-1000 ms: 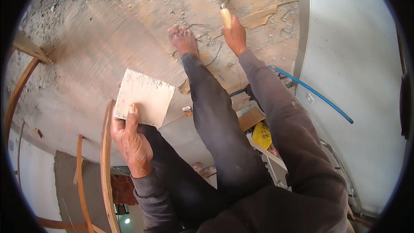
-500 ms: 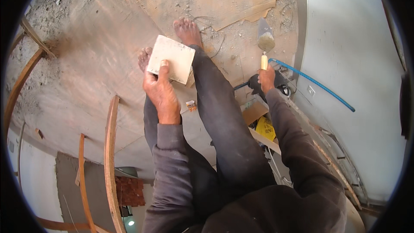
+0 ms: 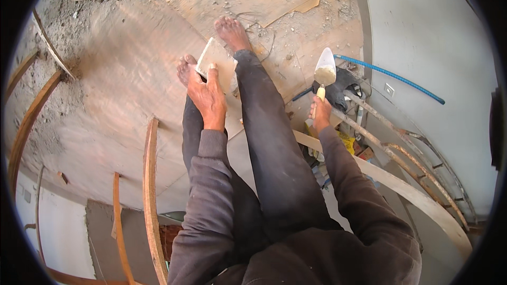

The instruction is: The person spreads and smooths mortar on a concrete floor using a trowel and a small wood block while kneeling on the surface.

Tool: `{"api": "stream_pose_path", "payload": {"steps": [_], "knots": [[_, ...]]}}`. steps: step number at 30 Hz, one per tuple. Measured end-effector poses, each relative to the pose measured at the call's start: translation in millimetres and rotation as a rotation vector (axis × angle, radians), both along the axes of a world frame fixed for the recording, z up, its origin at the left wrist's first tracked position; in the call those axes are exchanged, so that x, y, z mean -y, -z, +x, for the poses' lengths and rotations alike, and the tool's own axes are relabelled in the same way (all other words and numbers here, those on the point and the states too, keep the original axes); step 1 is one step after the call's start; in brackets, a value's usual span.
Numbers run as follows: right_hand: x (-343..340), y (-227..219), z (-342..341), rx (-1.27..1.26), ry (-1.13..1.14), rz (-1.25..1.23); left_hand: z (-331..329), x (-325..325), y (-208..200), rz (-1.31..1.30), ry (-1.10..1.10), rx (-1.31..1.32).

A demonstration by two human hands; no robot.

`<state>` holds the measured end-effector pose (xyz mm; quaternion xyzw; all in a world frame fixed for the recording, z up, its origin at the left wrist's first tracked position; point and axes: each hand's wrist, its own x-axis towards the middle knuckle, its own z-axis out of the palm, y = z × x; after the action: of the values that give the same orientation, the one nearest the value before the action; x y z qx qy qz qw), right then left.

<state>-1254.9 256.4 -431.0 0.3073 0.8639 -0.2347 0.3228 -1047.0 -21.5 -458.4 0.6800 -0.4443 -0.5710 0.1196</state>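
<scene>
A pale cream square tile (image 3: 221,63) is gripped along its near left edge by my left hand (image 3: 208,100), thumb lying on its upper face. The tile hangs tilted above the floor in front of my bare feet, and its far side edge shows. Out to the right, my right hand (image 3: 321,116) is closed round the light handle of a pointed trowel (image 3: 325,66). The trowel's blade points away from me, with greyish paste on the part near the handle. My two hands are well apart.
Dusty flooring carries torn cardboard (image 3: 296,8) and rubble (image 3: 68,5). Wooden posts (image 3: 150,190) stand at left. Along the right wall (image 3: 422,31) are a blue corrugated hose (image 3: 391,78), a dark cloth-like heap (image 3: 342,87), rusty metal bars (image 3: 391,153) and a long pale plank (image 3: 406,192).
My left hand has tipped the tile so it shows narrower. The trowel has come lower and nearer, its blade face turned more toward me. The whole view has shifted slightly.
</scene>
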Motion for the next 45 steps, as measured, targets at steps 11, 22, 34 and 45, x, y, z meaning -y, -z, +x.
{"api": "stream_pose_path", "payload": {"steps": [11,22,34,45], "knots": [[-21,-67,51,-0.076,0.107,-0.11,6,-6,0,-0.148,0.223,0.124],[-32,-53,-24,-0.197,-0.004,-0.138,-6,-8,21,-0.234,0.287,0.14],[-57,136,-197,-0.255,-0.017,0.072,-72,-16,-18,-0.063,0.314,0.098],[-98,229,-328,-0.346,-0.185,0.324,-124,-43,9,0.024,0.41,0.173]]}}
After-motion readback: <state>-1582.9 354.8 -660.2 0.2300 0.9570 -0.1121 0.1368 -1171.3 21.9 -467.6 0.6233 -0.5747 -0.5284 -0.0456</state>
